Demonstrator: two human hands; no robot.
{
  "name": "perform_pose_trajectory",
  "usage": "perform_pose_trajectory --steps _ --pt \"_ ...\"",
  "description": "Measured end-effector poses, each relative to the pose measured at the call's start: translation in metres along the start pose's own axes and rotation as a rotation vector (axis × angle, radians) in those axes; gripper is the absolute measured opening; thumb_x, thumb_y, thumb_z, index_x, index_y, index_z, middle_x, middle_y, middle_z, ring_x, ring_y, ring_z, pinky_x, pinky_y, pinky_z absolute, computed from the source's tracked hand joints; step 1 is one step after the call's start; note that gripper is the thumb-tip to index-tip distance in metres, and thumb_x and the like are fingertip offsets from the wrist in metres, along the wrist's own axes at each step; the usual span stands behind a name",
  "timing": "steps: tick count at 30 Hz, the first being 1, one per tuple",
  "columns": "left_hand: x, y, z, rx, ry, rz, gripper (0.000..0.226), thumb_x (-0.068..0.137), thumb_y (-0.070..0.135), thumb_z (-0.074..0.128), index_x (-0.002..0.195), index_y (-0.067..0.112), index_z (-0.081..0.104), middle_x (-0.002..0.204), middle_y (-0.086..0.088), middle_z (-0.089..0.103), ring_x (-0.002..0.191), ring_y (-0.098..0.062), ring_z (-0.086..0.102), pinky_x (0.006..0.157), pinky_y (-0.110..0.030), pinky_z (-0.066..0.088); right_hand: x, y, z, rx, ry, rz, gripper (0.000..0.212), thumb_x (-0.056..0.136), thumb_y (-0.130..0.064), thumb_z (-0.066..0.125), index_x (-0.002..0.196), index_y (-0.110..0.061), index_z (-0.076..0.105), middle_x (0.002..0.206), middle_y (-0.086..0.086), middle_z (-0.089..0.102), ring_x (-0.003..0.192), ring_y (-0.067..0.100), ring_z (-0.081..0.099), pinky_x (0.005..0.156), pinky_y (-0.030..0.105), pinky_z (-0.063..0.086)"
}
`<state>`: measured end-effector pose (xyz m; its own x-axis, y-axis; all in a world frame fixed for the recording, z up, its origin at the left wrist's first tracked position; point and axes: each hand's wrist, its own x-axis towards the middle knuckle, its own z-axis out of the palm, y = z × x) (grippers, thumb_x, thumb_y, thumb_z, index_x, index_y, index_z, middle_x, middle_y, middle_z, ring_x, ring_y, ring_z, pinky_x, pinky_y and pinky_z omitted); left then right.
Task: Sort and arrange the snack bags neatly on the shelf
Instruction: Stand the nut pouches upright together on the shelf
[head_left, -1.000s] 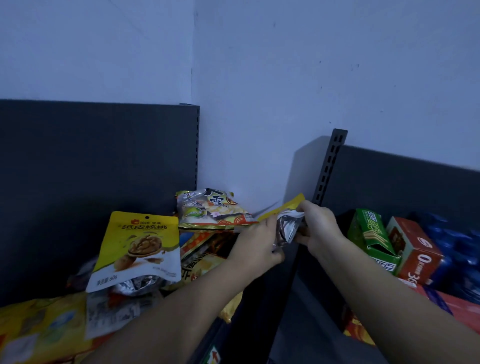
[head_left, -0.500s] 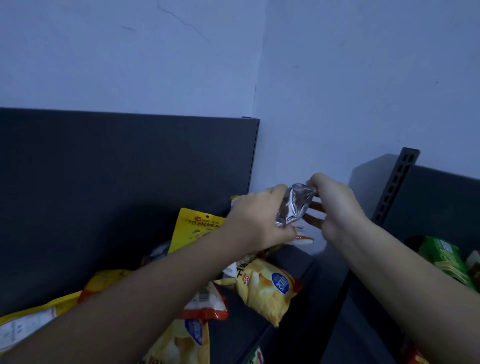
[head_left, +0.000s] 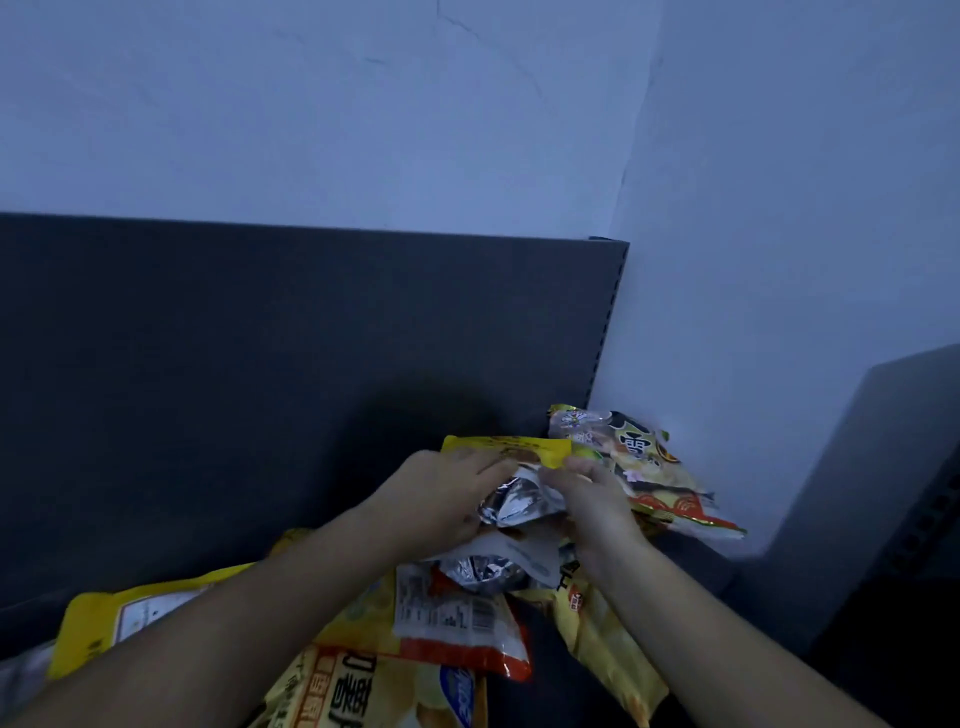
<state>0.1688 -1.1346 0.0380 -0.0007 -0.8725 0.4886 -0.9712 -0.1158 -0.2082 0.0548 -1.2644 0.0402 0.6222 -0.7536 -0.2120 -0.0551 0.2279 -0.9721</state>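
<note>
A yellow and white snack pouch (head_left: 511, 452) with a silver underside stands against the dark shelf back. My left hand (head_left: 441, 496) grips its left side and my right hand (head_left: 587, 493) pinches its right side at the crinkled silver foil. Behind it to the right lies a pale rice-cracker bag (head_left: 639, 462) with black and orange print. Below my hands a red and white bag (head_left: 457, 623) lies label side up over yellow chip bags (head_left: 363, 691). Another yellow chip bag (head_left: 608, 639) lies under my right forearm.
The dark shelf back panel (head_left: 260, 389) runs across the left and ends at a slotted upright (head_left: 608, 322) by the wall corner. A yellow bag (head_left: 130, 618) lies at the lower left. A second dark shelf unit (head_left: 909, 519) stands at the right edge.
The view swung left and the right shelf with boxes left the frame. Both hands moved the silver-bottomed pouch from mid-air down onto the pile against the back panel.
</note>
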Motion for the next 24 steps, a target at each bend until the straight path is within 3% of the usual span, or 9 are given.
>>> perform_pose_trajectory --steps 4,6,8,10,12,14,17,20,24 --pt "-0.006 -0.001 0.013 0.046 0.020 0.004 0.070 0.046 0.022 0.084 0.113 0.014 0.066 0.106 0.001 0.070 0.089 -0.015 0.069 0.050 -0.016 0.047 0.008 0.012 -0.001 -0.106 -0.031 -0.054 0.046 0.092 -0.019 0.062 0.133 -0.005 0.046 0.126 0.017 0.052 0.105 0.028 0.052 0.082 0.037 0.042" --pt "-0.009 -0.005 0.016 0.033 0.003 0.018 0.068 0.055 0.020 0.075 0.121 0.013 0.061 0.116 0.000 0.066 0.101 -0.017 0.065 0.061 -0.019 0.051 0.011 0.015 -0.003 -0.131 -0.066 -0.070 0.047 0.095 -0.021 0.058 0.137 -0.004 0.044 0.130 0.014 0.050 0.101 0.023 0.051 0.084 0.035 0.043" --pt "-0.012 -0.006 0.015 -0.143 -0.064 -0.025 0.067 0.068 0.028 0.054 0.134 0.016 0.051 0.133 0.003 0.054 0.122 -0.013 0.051 0.086 -0.025 0.048 0.012 0.018 -0.004 -0.132 -0.089 -0.074 0.046 0.096 -0.023 0.056 0.137 -0.005 0.044 0.124 0.009 0.051 0.096 0.019 0.054 0.083 0.032 0.045" --pt "-0.015 -0.008 0.013 -0.452 -0.134 -0.183 0.070 0.069 0.041 0.039 0.135 0.021 0.049 0.134 0.015 0.047 0.126 -0.003 0.039 0.098 -0.021 0.036 0.014 0.020 -0.004 -0.152 -0.077 -0.083 0.045 0.095 -0.026 0.057 0.134 -0.007 0.048 0.126 0.010 0.054 0.104 0.023 0.057 0.088 0.036 0.048" --pt "-0.012 -0.009 0.012 -0.736 -0.040 -0.371 0.058 0.072 0.047 0.040 0.120 0.022 0.060 0.119 0.019 0.053 0.115 -0.004 0.047 0.093 -0.023 0.039 0.016 0.022 -0.005 -0.147 -0.060 -0.070 0.041 0.092 -0.028 0.062 0.127 -0.009 0.053 0.127 0.015 0.056 0.112 0.030 0.056 0.092 0.042 0.048" --pt "-0.004 -0.012 0.015 -0.877 0.056 -0.631 0.038 0.082 0.048 0.049 0.107 0.021 0.062 0.109 0.011 0.056 0.105 -0.011 0.053 0.086 -0.029 0.043 0.020 0.024 -0.006 -0.129 -0.036 -0.046 0.035 0.088 -0.029 0.067 0.112 -0.006 0.056 0.119 0.015 0.056 0.108 0.033 0.056 0.078 0.038 0.047" --pt "0.006 -0.026 0.028 -0.911 -0.121 -1.054 0.035 0.093 0.044 0.050 0.100 0.011 0.056 0.099 -0.004 0.056 0.088 -0.019 0.054 0.072 -0.031 0.040 0.024 0.024 -0.010 -0.072 -0.027 0.020 0.037 0.087 -0.024 0.069 0.105 0.003 0.049 0.110 0.020 0.057 0.099 0.035 0.059 0.063 0.032 0.042" --pt "0.004 -0.041 0.041 -1.011 -0.368 -1.211 0.058 0.090 0.060 0.046 0.097 0.004 0.062 0.103 -0.011 0.063 0.090 -0.022 0.059 0.075 -0.030 0.043 0.023 0.019 -0.015 -0.039 -0.054 0.112 0.038 0.092 -0.018 0.062 0.107 0.015 0.054 0.092 0.025 0.060 0.072 0.031 0.057 0.056 0.031 0.038" --pt "0.005 -0.039 0.041 -1.068 -0.411 -1.296 0.061 0.088 0.061 0.050 0.116 0.008 0.064 0.118 -0.011 0.063 0.102 -0.024 0.058 0.076 -0.031 0.044 0.024 0.014 -0.015 -0.004 -0.119 0.182 0.019 0.093 -0.024 0.061 0.088 -0.006 0.062 0.082 0.010 0.062 0.066 0.022 0.058 0.048 0.025 0.045"
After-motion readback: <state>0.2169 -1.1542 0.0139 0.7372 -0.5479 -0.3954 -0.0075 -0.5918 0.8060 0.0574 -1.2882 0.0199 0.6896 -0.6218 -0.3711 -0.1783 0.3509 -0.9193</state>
